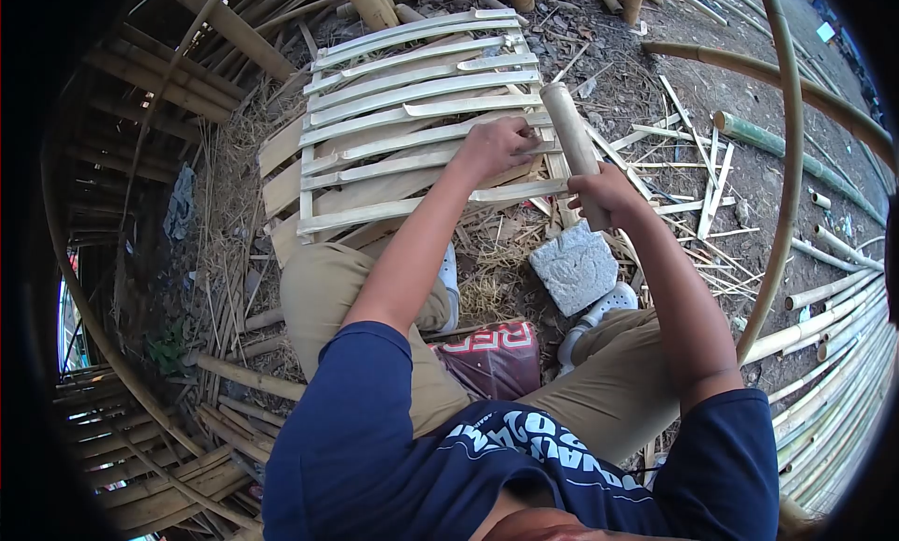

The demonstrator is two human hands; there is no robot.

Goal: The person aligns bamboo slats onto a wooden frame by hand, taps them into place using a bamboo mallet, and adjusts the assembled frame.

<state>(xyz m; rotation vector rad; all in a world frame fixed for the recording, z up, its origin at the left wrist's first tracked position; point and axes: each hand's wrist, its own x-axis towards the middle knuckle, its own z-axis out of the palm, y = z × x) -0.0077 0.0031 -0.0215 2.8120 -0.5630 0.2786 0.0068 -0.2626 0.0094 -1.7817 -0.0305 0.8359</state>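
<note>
A slatted bamboo frame (pixel 421 109) lies on the ground before my knees, its pale strips running crosswise. My left hand (pixel 501 148) is closed at the right end of one of the lower slats, by the side rail. Whatever its curled fingers pinch is hidden. My right hand (pixel 606 193) grips the lower part of a short, thick bamboo club (pixel 569 124), which tilts up and to the left beside the frame's right edge. Below that hand sits a rough grey stone block (pixel 574 268), between my feet.
Split bamboo strips (pixel 707 171) litter the soil on the right. A green bamboo pole (pixel 796 157) and a stack of poles (pixel 833 363) lie farther right. A curved bamboo pole (pixel 794 148) arches close by. Bamboo structures (pixel 159 82) stand left. A maroon printed sack (pixel 492 358) lies between my legs.
</note>
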